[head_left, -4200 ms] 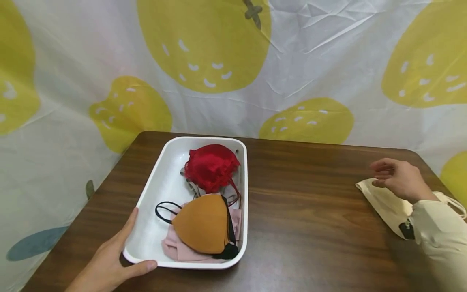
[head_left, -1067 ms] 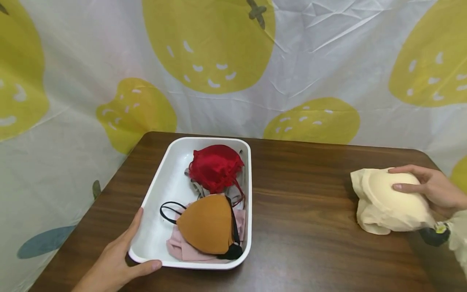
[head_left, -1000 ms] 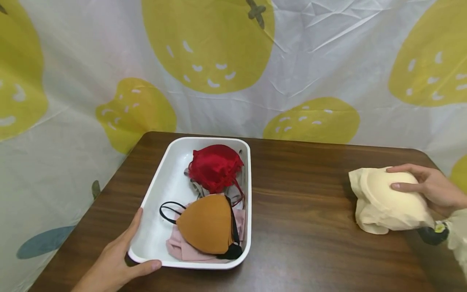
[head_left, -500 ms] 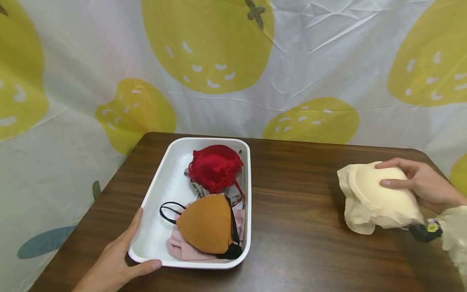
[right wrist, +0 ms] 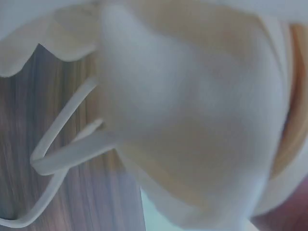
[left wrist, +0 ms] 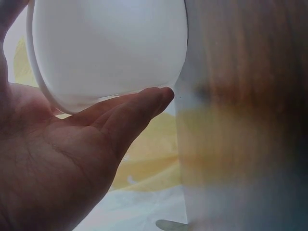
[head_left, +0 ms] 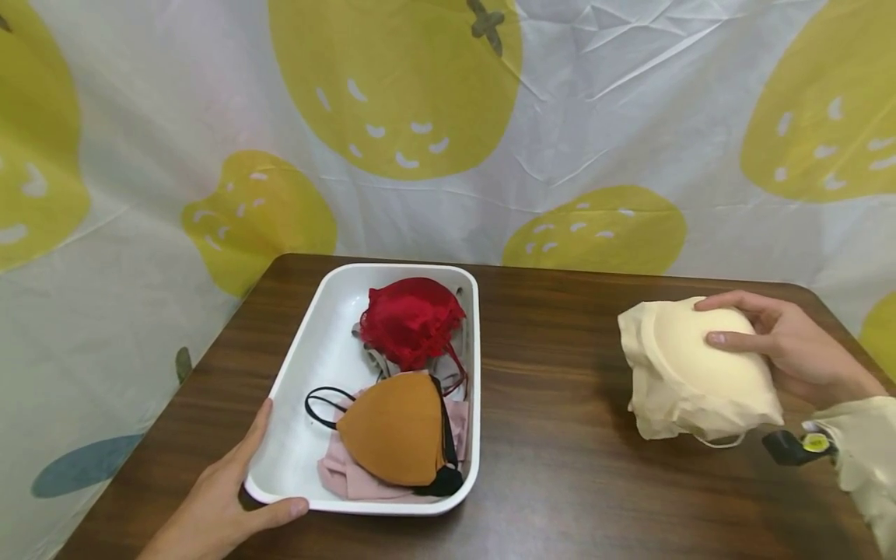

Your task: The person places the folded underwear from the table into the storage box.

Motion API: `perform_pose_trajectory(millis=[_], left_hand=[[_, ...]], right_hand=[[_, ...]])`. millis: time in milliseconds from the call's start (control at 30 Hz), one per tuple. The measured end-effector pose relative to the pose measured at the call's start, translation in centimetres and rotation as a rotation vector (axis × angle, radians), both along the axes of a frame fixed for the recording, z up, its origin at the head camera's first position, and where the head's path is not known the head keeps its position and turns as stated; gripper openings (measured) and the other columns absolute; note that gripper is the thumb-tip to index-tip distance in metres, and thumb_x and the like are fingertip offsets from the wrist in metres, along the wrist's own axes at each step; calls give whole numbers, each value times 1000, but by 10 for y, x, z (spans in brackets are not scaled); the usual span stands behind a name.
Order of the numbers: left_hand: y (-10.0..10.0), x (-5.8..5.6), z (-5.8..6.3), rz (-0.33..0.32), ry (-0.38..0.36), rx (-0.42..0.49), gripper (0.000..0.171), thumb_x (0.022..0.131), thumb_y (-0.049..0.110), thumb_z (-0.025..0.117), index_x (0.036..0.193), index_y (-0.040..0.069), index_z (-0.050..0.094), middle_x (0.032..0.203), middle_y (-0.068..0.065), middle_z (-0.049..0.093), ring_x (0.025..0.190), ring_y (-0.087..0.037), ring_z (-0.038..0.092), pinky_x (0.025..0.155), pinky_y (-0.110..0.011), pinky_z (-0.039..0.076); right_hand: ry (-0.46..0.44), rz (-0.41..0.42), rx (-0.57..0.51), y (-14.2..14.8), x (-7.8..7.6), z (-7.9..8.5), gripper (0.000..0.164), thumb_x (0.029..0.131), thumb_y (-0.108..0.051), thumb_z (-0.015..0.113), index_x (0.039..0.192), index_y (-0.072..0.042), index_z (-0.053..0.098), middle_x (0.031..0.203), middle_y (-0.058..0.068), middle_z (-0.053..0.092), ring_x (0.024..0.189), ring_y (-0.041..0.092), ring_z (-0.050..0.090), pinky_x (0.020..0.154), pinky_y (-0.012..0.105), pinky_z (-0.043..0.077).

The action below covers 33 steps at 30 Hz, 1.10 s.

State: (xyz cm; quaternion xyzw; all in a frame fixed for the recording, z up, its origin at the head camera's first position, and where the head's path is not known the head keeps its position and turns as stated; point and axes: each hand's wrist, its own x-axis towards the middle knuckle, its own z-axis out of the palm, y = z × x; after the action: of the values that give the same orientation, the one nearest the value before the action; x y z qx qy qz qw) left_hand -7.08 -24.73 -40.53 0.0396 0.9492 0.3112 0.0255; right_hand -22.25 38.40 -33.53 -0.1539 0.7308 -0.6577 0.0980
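My right hand (head_left: 784,350) holds a folded cream bra (head_left: 707,369) over the right side of the table, thumb and a finger on its padded cup. Its far side is hidden, and a thin strap hangs below; the right wrist view shows the cup (right wrist: 192,110) and a looped strap (right wrist: 72,151). My left hand (head_left: 217,490) rests round the near-left corner of a white tray (head_left: 297,354), with straight fingers against the outer wall, as the left wrist view also shows. In the tray lie a red lace bra (head_left: 411,323) and a mustard bra (head_left: 392,428) with black straps.
Pink fabric (head_left: 350,474) lies under the mustard bra and grey fabric under the red one. The tray stands on the left part of a dark wooden table (head_left: 560,435). A lemon-print curtain (head_left: 434,210) hangs behind the table's far edge.
My right hand, at first over the flat cream bra, now grips it folded and has carried it left and somewhat up. The left hand and the tray have stayed in place.
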Motion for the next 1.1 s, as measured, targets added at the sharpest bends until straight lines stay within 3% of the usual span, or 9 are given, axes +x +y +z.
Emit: perform_pose_trajectory(millis=[133, 367, 567, 867, 1100], left_hand=[[0, 1, 0, -4, 9, -3, 126, 76, 43, 85, 163, 19, -3, 160, -32, 29, 136, -56, 43, 102, -71, 42], [-1, 1, -1, -5, 21, 4, 127, 75, 43, 86, 163, 21, -4, 160, -32, 29, 136, -56, 44, 102, -71, 42], [-1, 1, -1, -15, 46, 14, 128, 75, 42, 86, 163, 21, -3, 160, -31, 30, 136, -56, 45, 101, -71, 42], [0, 2, -2, -14, 33, 3, 127, 75, 41, 86, 163, 18, -3, 159, -32, 29, 135, -56, 46, 100, -71, 43], [0, 3, -1, -9, 35, 0, 127, 75, 41, 86, 163, 17, -2, 159, -32, 30, 134, -56, 46, 101, -71, 43]], right_hand=[[-32, 48, -141, -9, 3, 0, 47, 98, 16, 44, 136, -6, 58, 133, -2, 55, 87, 18, 73, 63, 35, 62], [-64, 30, -196, -24, 9, 2, 47, 99, 14, 44, 136, -11, 59, 126, -1, 61, 86, 19, 75, 63, 36, 63], [-72, 91, -275, -33, 12, 2, 49, 99, 17, 41, 135, -11, 60, 131, -3, 61, 90, 19, 75, 67, 36, 63], [-131, -20, -169, -56, 22, 8, 46, 99, 10, 50, 136, -16, 56, 118, -4, 65, 86, 14, 72, 64, 35, 62], [-97, 65, -194, -74, 26, 10, 51, 97, 14, 49, 140, -14, 51, 126, -3, 60, 93, 14, 71, 70, 34, 63]])
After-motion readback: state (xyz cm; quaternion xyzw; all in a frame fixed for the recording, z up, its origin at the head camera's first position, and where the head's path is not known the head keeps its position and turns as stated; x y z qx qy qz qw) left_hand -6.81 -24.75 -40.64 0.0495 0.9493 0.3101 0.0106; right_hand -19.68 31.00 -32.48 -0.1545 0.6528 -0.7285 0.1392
